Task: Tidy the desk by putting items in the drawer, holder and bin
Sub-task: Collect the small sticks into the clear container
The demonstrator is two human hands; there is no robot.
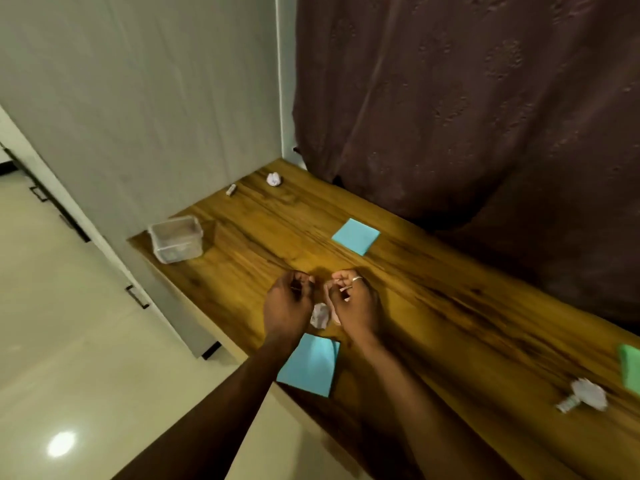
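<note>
A: The left hand (287, 304) and the right hand (355, 303) hang side by side over the near part of the counter (433, 306), backs up and fingers curled.

B: Holding anything?

A: The right hand pinches a thin pale sliver (346, 289), too blurred to name. A ring (356, 279) sits on one finger. Whether the left hand grips something I cannot tell.

B: And the rubbish?

A: One crumpled paper ball (320, 315) lies on the counter between the two hands, just beside both. A blue sheet (310, 367) lies nearer, at the counter's edge, partly under the left forearm.

B: Further off?

A: A blue note pad (356, 236) lies beyond the hands, and a clear tub (176, 239) stands at the left end. A second paper ball (273, 179) and a small stub (231, 189) are in the far corner. At the right, a third paper ball (588, 393) touches a small tube (568, 406), with something green (630, 367) at the frame's edge.
</note>
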